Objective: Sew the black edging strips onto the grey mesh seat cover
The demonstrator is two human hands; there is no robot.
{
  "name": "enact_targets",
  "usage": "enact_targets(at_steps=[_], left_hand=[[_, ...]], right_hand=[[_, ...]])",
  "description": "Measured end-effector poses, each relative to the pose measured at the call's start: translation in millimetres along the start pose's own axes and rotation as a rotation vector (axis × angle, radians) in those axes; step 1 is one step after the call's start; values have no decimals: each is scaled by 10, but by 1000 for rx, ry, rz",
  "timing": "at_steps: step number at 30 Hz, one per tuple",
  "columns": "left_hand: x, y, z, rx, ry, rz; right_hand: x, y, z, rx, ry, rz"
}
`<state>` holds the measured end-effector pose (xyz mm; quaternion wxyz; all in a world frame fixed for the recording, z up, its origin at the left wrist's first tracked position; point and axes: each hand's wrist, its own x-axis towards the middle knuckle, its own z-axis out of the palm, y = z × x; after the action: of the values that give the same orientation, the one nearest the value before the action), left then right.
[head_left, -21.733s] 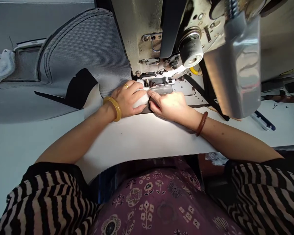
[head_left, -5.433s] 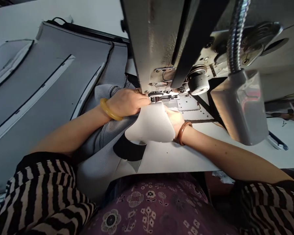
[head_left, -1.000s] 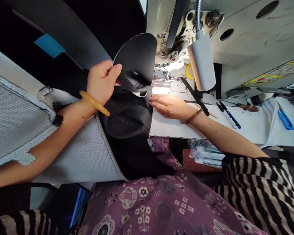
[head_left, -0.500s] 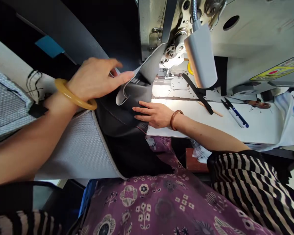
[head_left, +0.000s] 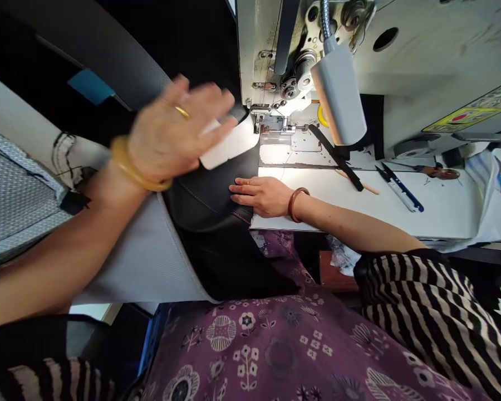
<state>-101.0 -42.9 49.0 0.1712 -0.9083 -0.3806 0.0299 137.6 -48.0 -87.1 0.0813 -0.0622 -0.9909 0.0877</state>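
Black leather-like material [head_left: 217, 189] with a stitched seam lies over the left end of the white sewing table. My right hand [head_left: 267, 196] rests flat on its right edge, fingers stretched out. Over the material, my left hand [head_left: 179, 131] is blurred by motion, its fingers spread and holding nothing. Partly behind those fingers, a white flap [head_left: 236, 146] lies on the black material and reaches to the presser foot [head_left: 256, 120] of the sewing machine [head_left: 271, 67]. I cannot tell whether my left fingers touch the flap.
A grey lamp [head_left: 340, 94] hangs before the machine. A black strip [head_left: 336, 159], thread snips [head_left: 401, 188] and a brown-handled tool [head_left: 438, 172] lie on the white table [head_left: 442, 214]. Grey mesh fabric [head_left: 137, 250] spreads at left, beneath my left forearm.
My left hand has let go of the raised grey flap and turned with its fingers spread. A white flap now lies flatter by the presser foot. My right hand has barely moved.
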Motion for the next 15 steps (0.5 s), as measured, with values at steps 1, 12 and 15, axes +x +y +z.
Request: enact_targets(at_steps=[1, 12, 15], left_hand=[[77, 117, 3, -17, -49, 53], [415, 399, 215, -138, -287, -367], [477, 381, 180, -151, -206, -437]], right_hand=[[-7, -4, -2, 3, 7, -9], [87, 211, -75, 1, 247, 477], [72, 240, -97, 136, 218, 521]])
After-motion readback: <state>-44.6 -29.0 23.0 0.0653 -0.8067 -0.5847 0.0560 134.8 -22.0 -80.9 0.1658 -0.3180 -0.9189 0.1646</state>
